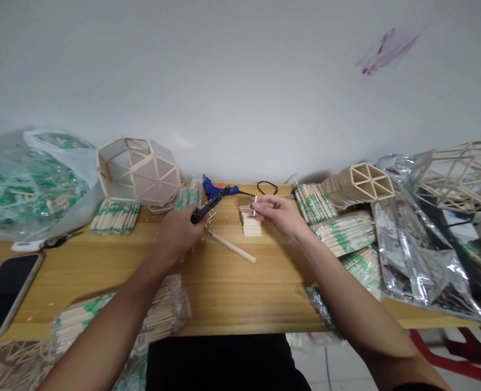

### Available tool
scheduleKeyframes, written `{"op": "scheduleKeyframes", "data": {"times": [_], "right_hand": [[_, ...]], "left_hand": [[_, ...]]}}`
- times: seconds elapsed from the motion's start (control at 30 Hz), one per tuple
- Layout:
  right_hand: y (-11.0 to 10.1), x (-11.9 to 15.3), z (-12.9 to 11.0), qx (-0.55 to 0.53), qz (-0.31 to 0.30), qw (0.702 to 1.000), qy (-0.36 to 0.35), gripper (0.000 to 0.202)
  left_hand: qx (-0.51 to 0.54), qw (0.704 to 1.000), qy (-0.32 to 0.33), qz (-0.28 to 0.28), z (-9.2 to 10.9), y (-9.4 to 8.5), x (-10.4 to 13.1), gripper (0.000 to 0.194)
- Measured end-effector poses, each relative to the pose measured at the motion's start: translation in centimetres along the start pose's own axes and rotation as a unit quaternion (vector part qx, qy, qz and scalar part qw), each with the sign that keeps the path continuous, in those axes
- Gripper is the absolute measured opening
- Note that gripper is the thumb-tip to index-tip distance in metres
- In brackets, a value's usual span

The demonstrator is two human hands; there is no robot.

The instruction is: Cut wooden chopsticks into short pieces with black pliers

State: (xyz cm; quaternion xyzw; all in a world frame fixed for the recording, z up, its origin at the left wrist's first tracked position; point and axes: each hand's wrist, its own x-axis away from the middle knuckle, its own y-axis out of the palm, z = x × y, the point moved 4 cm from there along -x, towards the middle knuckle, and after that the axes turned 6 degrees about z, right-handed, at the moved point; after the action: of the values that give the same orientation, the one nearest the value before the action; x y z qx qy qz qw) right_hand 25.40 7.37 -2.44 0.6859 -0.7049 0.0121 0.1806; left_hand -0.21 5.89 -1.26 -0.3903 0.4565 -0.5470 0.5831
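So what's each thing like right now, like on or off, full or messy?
Left hand: closed around the black tool
Right hand: pinching a short stick
Phone: face up, screen dark
Blue glue gun: lying down, can't tell if on
Short sticks: stacked
Plastic bag: stuffed with wrappers
Silver bag: crumpled

L bag (32,184) cut off, R lattice (464,179) ditto

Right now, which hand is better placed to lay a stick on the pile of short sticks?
Probably the right hand: it pinches a short stick right by the pile, while the left hand, farther off, grips a black tool.
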Motion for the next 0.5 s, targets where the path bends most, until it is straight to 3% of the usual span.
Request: {"op": "scheduleKeyframes", "data": {"times": [0.27, 0.37, 0.5], "right_hand": [[0.43, 0.37, 0.23, -0.045, -0.025, 0.998, 0.044, 0.039], [0.16, 0.07, 0.21, -0.010, -0.016, 1.000, -0.003, 0.043], [-0.34, -0.23, -0.30, 0.102, 0.006, 0.988, -0.120, 0.039]], "left_hand": [[0.018, 0.999, 0.027, -0.010, 0.50, -0.03, 0.47, 0.035], [0.025, 0.999, 0.031, -0.012, 0.46, 0.03, 0.45, 0.035], [0.037, 0.999, 0.037, -0.013, 0.52, 0.02, 0.47, 0.035]]}}
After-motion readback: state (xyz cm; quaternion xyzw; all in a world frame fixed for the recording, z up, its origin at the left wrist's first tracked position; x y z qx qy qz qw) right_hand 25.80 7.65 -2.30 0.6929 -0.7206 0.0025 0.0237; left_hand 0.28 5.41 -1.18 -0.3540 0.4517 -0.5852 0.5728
